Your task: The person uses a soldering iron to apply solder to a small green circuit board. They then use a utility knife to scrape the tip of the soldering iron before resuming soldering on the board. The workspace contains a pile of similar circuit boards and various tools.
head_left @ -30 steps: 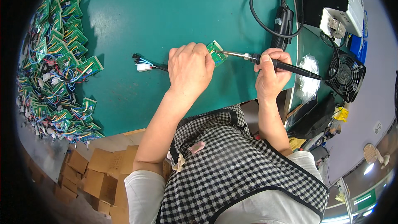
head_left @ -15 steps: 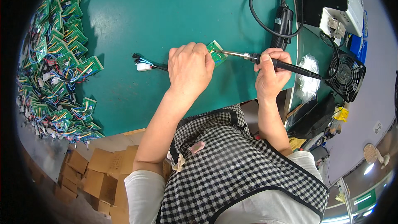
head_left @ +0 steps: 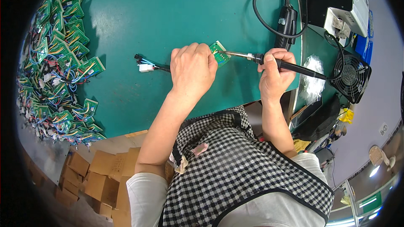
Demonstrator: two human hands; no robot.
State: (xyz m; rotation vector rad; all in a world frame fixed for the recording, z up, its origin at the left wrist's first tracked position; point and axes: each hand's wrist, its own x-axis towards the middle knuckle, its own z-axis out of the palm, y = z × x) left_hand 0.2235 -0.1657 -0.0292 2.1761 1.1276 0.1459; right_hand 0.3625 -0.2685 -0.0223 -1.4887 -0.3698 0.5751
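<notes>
My left hand (head_left: 192,68) is closed over the near-left part of a small green circuit board (head_left: 223,57); its fingertips are hidden beneath the knuckles. From the left side of that hand, dark wires with a white connector (head_left: 146,67) and a black plug (head_left: 138,57) stick out above the table. A soldering iron (head_left: 294,68) is gripped like a pen in my right hand (head_left: 277,73). Its metal tip points left and meets the board near its upper middle; the exact contact spot is too small to make out.
Wired green circuit boards (head_left: 69,61) lie heaped along the left of the green table (head_left: 126,17). At the right are a black corded tool (head_left: 287,25), a clear plastic bag (head_left: 312,77), a black fan (head_left: 351,75) and a black-and-white box (head_left: 357,0). Cardboard boxes (head_left: 101,176) stand below.
</notes>
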